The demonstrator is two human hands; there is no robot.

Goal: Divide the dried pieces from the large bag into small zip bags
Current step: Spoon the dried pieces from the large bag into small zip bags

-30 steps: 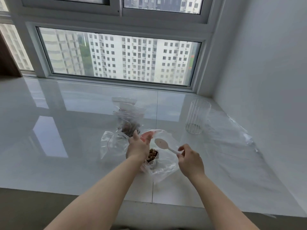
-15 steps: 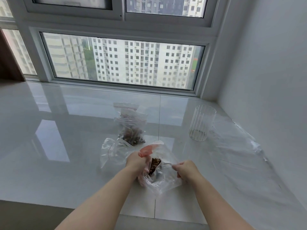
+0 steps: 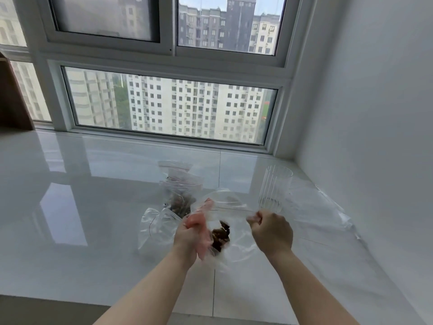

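A clear plastic bag (image 3: 236, 249) with a clump of dark dried pieces (image 3: 220, 235) hangs between my hands just above the white counter. My left hand (image 3: 189, 233) grips the bag's left edge, where the plastic looks pink. My right hand (image 3: 271, 231) pinches its right top edge, and the rim is stretched taut between them. The spoon is not visible. Behind stand small zip bags (image 3: 180, 184) with dark pieces (image 3: 181, 204) inside. An empty clear bag (image 3: 154, 228) lies to the left.
A ribbed clear glass (image 3: 275, 188) stands at the right, close behind my right hand. A sheet of clear plastic (image 3: 328, 207) lies along the right wall. The glossy white counter (image 3: 82, 207) runs to the window; its front edge is near my forearms.
My right hand held a white spoon over the bag a second ago; now it pinches the bag's edge and the spoon is out of sight. Both hands pulled the bag's mouth apart.
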